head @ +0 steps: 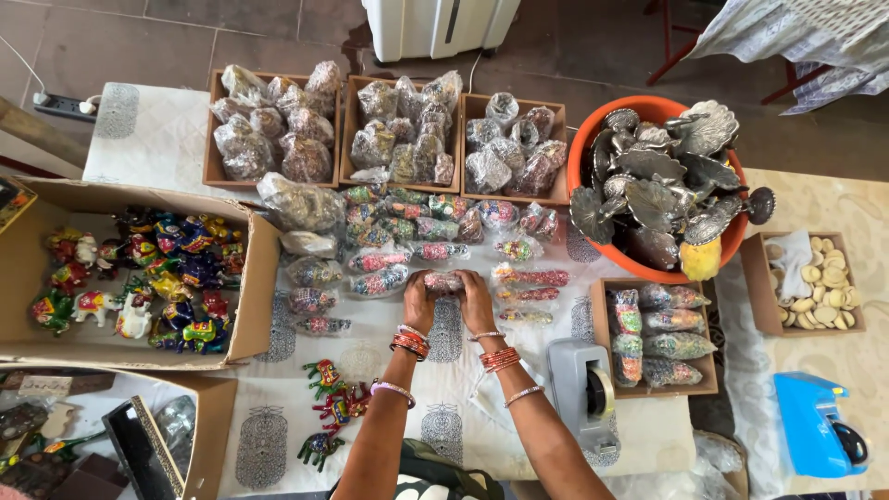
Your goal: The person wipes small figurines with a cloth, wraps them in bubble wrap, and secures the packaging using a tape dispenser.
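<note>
Both my hands reach forward over a white printed cloth (278, 435). My left hand (419, 301) and my right hand (476, 298) together grip a small clear plastic packet of colourful figurines (443, 281), one hand at each end. Several similar wrapped packets (407, 231) lie in rows just beyond and to either side of it. Bangles ring both wrists. A few unwrapped painted figurines (329, 398) lie on the cloth to the left of my left arm.
Three cardboard trays of wrapped packets (398, 130) stand at the back. An orange tub of metal leaf dishes (662, 185) sits right. A grey tape dispenser (582, 389) and a blue one (815, 421) lie right; a cardboard box of painted figurines (139, 278) stands left.
</note>
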